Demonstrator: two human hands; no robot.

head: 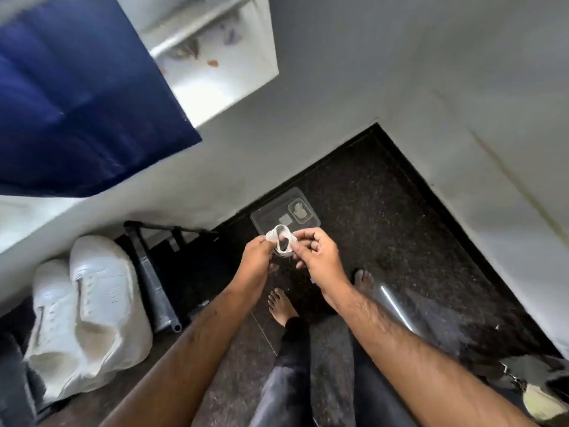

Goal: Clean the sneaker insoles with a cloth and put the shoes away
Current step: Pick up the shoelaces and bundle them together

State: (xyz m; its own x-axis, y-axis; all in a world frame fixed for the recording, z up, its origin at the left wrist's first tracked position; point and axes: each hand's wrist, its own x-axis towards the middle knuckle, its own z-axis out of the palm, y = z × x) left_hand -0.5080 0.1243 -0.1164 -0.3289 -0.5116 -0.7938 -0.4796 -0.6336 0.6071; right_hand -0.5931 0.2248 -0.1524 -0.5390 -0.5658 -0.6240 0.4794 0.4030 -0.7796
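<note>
Small crumpled white cloth (281, 241) is being held in the air between both hands, over the dark speckled stone floor (385, 211). Left hand (257, 251) is pinching its left edge, right hand (317, 251) is pinching its right edge with curled fingers. Cloth is looking bunched, with a dark gap in the middle. Clear plastic tray (284, 212) is lying on the floor just beyond it. Pair of white lace-up sneakers (89, 315) is sitting side by side at far left, well apart from the hands. Bare feet (281, 306) are standing below.
</note>
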